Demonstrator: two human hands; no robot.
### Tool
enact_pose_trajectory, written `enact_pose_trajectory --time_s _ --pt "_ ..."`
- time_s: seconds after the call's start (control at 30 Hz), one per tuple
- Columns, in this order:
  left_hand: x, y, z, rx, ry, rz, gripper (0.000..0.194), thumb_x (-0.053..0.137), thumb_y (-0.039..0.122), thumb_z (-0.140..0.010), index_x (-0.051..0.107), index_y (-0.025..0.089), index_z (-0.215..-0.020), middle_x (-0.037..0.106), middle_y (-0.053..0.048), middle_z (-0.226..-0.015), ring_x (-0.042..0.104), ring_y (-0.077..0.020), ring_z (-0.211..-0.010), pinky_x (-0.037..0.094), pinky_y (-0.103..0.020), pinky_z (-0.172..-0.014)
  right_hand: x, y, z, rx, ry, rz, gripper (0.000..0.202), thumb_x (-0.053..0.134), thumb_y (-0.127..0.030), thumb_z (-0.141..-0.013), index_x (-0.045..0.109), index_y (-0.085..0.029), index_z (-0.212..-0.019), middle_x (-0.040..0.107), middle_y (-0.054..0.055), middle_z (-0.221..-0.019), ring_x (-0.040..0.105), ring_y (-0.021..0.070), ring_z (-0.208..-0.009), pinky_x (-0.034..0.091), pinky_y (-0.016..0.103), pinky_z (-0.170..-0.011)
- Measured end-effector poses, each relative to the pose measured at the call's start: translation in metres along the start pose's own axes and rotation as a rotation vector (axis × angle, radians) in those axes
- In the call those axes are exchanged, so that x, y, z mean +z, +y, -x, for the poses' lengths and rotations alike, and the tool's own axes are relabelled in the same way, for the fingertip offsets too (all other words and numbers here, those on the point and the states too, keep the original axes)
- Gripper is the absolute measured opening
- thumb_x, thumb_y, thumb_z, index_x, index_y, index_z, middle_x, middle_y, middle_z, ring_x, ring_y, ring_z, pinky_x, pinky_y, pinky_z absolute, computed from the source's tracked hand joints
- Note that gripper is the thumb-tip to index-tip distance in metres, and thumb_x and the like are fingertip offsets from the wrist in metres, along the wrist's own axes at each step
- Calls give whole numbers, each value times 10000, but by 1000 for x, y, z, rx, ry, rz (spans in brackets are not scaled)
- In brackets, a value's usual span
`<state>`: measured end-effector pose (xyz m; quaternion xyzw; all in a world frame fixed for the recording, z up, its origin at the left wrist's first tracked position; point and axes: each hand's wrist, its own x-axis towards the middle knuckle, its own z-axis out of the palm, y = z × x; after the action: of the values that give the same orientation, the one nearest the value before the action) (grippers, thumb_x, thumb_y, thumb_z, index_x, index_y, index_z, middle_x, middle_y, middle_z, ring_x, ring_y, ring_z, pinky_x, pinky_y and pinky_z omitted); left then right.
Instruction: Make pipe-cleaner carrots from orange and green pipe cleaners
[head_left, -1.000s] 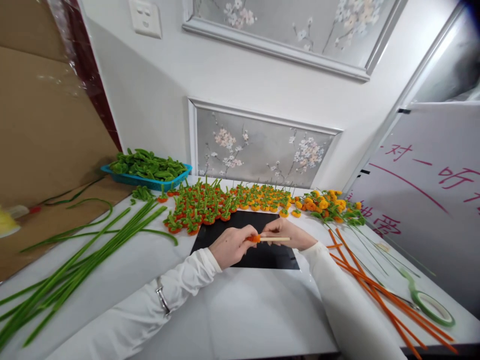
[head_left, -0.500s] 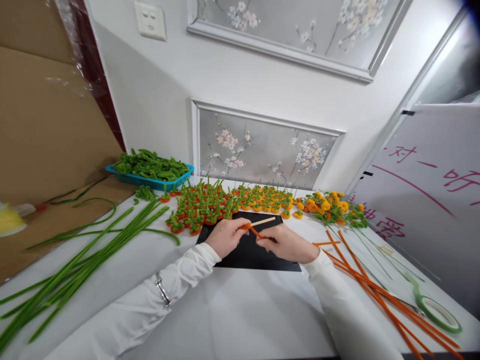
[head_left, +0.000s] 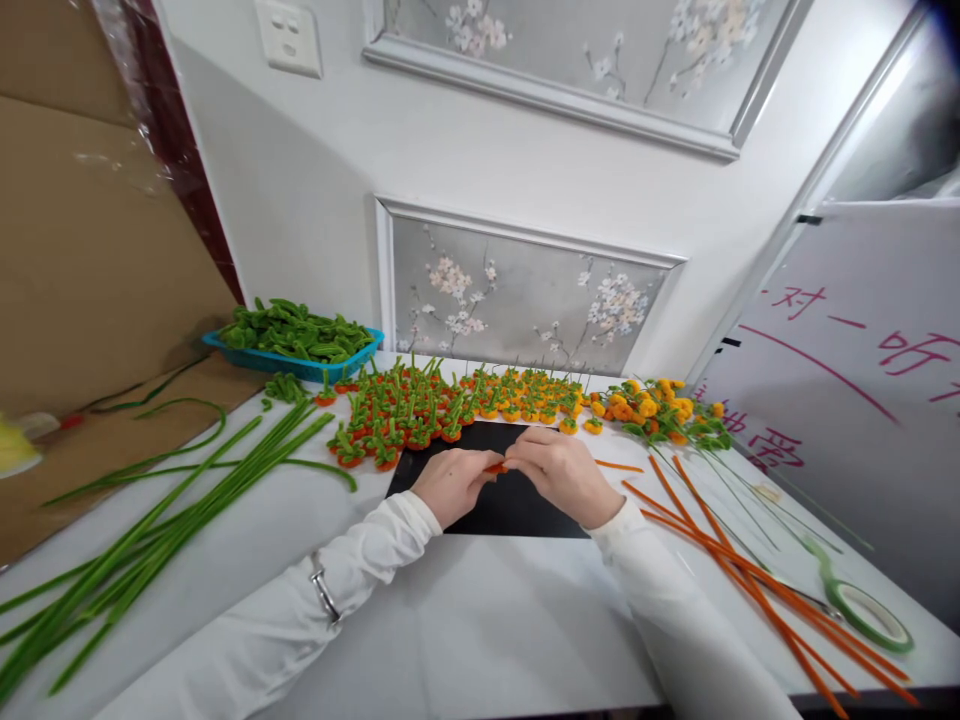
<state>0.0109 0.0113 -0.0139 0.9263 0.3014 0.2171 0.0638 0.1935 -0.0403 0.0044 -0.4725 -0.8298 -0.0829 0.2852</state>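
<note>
Above the black mat (head_left: 517,510), my left hand (head_left: 456,485) pinches an orange fuzzy stem (head_left: 496,467) that is partly wound up. My right hand (head_left: 562,474) meets it from the right, its fingers closed on the same orange stem. The fingertips of both hands nearly touch and cover most of the piece. A small tan end shows just under the left fingertips. Behind the mat stand rows of small orange pieces with green tops (head_left: 412,405) and yellow-orange ones (head_left: 532,395).
Long green stems (head_left: 172,520) lie at the left, below a blue tray (head_left: 289,360) of green pieces. Orange stems (head_left: 750,570), green tape (head_left: 870,615) and a yellow-orange bunch (head_left: 652,405) are at the right. Behind rises a panelled wall (head_left: 315,180).
My right hand has turned and closed in on my left fingertips. The pale stick that stuck out to the right is now mostly hidden. The view has shifted slightly.
</note>
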Motion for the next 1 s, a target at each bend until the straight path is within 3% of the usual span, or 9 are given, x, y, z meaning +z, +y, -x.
enact_pose_trajectory --time_s 0.1,0.3,0.6,0.77,0.83,0.93,1.0 --pt "-1 4 1 -24 -23 -11 195 437 193 -861 618 224 -925 703 -7 -821 658 -184 -749 427 -238 -630 4 4 -1 29 71 -47 195 489 -269 -898 661 -206 -832 644 42 -851 580 141 -806 417 231 -740" --pt "2 8 2 5 -28 119 172 411 133 -842 576 179 -834 680 -22 -773 625 -157 -677 403 -222 -602 11 9 0 177 73 -167 163 521 -264 -873 646 -197 -792 655 9 -723 583 123 -644 406 209 -613" --pt "3 13 1 -96 36 129 187 471 275 -855 580 196 -725 622 25 -603 554 -124 -546 329 -215 -536 8 8 -1 177 47 -250 180 519 -249 -866 650 -196 -753 647 3 -700 553 114 -615 392 210 -591" --pt "2 13 2 -3 58 63 138 512 250 -835 611 204 -751 637 22 -672 578 -128 -622 343 -214 -585 0 19 2 129 7 -371 144 547 -270 -844 669 -200 -812 651 23 -784 572 134 -723 423 234 -677" --pt "2 14 2 37 48 90 130 514 246 -835 618 204 -768 643 24 -677 579 -123 -620 349 -209 -590 -1 25 4 181 -14 -480 146 538 -280 -841 657 -195 -845 634 18 -778 555 118 -655 426 223 -614" --pt "1 14 3 61 48 170 128 510 221 -835 615 202 -763 641 37 -652 566 -108 -583 345 -199 -566 1 33 7 304 -68 -620 179 537 -326 -830 628 -173 -810 557 -19 -615 452 83 -477 345 195 -451" --pt "0 14 3 45 79 238 123 503 199 -835 608 202 -770 641 44 -650 557 -99 -562 349 -193 -555 2 36 8 321 -106 -634 208 537 -337 -825 620 -162 -749 517 -33 -543 424 78 -453 313 192 -435"
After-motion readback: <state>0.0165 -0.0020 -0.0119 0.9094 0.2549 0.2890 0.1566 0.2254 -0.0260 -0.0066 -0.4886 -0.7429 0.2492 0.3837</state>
